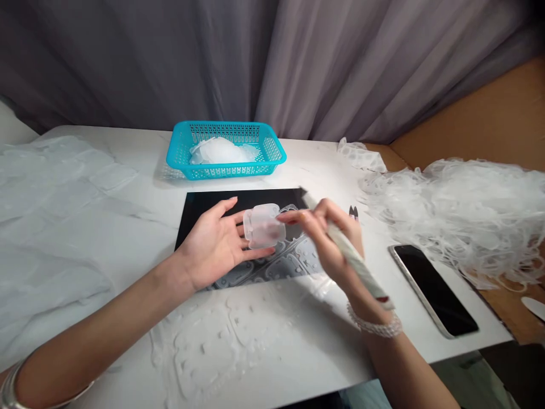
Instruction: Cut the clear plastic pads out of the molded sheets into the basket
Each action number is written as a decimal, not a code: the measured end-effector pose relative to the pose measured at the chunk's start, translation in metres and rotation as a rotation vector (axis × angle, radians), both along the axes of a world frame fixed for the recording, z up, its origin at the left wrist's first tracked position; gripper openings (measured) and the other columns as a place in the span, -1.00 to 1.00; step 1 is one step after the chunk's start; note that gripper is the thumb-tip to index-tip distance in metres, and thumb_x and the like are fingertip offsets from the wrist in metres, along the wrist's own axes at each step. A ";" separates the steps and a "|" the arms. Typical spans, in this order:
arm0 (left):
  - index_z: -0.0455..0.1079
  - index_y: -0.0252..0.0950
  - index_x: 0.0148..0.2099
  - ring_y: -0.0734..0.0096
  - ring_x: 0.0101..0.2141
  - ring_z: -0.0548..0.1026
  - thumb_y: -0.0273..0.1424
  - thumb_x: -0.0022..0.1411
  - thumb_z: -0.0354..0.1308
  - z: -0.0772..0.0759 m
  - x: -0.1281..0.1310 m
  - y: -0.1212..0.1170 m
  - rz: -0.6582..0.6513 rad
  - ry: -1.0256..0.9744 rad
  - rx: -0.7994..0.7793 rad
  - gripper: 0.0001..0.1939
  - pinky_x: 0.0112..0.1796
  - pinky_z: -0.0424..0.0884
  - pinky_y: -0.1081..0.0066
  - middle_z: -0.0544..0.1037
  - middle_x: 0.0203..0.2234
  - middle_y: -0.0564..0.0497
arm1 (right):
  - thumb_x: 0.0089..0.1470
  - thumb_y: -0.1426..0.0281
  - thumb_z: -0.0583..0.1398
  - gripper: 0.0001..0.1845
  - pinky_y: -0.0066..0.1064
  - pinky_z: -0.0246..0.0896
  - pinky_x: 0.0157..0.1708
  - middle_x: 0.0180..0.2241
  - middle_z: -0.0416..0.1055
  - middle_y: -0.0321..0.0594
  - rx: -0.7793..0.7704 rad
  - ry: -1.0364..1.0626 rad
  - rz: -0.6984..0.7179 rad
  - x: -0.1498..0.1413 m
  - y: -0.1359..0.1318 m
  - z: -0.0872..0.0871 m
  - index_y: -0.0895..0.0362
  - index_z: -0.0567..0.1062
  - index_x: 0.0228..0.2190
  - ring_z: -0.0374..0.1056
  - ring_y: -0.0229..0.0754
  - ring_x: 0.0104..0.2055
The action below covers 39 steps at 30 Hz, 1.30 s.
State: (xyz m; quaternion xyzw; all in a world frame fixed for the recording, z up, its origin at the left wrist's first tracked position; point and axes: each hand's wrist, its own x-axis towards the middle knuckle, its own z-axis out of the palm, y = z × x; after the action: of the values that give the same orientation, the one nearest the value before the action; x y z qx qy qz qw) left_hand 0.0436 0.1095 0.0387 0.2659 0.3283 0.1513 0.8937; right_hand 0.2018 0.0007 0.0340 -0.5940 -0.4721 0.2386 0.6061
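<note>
- The frosted plastic piece [264, 226] is held just above the black board [200, 213], between both hands
- It looks light and thin, a little stiff but likely to flex, and its smooth face may slip, so its edges seem the place to hold
- The left hand [213, 244] is open, fingertips against the piece
- The right hand [327, 241] is closed around a white pen-like tool [353, 258], one fingertip reaching the piece
- Nearby lie small snips [353, 212], a phone [434, 289], a tangle of plastic scrap [451, 216] and a blue basket [225, 169] holding more pieces
</note>
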 end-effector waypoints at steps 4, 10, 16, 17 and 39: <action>0.39 -0.40 0.15 -0.11 0.09 0.48 -0.10 0.31 0.02 -0.004 -0.001 0.003 0.022 -0.004 -0.002 -0.45 0.05 0.45 -0.05 0.49 0.10 -0.33 | 0.26 0.10 0.12 -0.64 -0.18 0.38 -0.20 -0.44 0.59 -0.20 0.159 0.278 -0.174 0.029 0.001 -0.001 0.03 0.27 -0.48 0.54 -0.09 -0.33; 0.48 -0.35 -0.01 0.00 0.13 0.45 -0.43 0.28 0.12 -0.006 -0.001 0.005 0.076 0.050 0.222 -0.74 0.03 0.51 0.02 0.51 0.09 -0.22 | 0.30 0.05 0.00 -0.64 -0.31 0.35 -0.37 -0.54 0.46 -0.26 0.167 0.486 -0.261 0.056 -0.007 -0.001 0.01 0.41 -0.30 0.46 -0.14 -0.37; 0.36 -0.32 0.18 0.17 0.26 0.24 -0.30 0.37 0.10 0.007 0.016 0.092 0.443 0.249 1.209 -0.61 0.21 0.24 0.21 0.46 0.16 0.20 | 0.21 0.16 0.18 -0.78 -0.39 0.34 -0.47 -0.47 0.33 -0.32 0.145 0.421 -0.343 0.060 -0.021 -0.008 0.04 0.48 -0.24 0.40 -0.20 -0.37; 0.30 -0.30 0.25 0.15 0.28 0.19 -0.26 0.36 0.11 0.007 0.020 0.108 0.423 0.301 1.283 -0.53 0.26 0.09 0.17 0.42 0.19 0.25 | 0.20 0.18 0.20 -0.79 -0.39 0.36 -0.45 -0.44 0.36 -0.30 0.126 0.384 -0.344 0.060 -0.026 -0.011 0.04 0.49 -0.22 0.42 -0.19 -0.34; 0.27 -0.49 0.28 -0.15 0.27 0.24 -0.49 0.36 -0.07 -0.071 0.012 -0.049 -0.684 0.209 2.243 -0.52 0.26 0.14 -0.03 0.30 0.26 -0.40 | 0.26 0.52 0.13 -0.83 -0.26 0.52 -0.13 -0.16 0.57 -0.01 -0.145 -0.677 -0.130 -0.005 -0.097 -0.055 0.12 0.46 -0.13 0.56 -0.06 -0.12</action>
State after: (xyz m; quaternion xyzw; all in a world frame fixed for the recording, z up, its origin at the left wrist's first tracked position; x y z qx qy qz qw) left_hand 0.0552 0.0607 -0.0325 0.9888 -0.0051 0.0851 0.1226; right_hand 0.1964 -0.0959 -0.0212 -0.7097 -0.5894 0.0216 0.3854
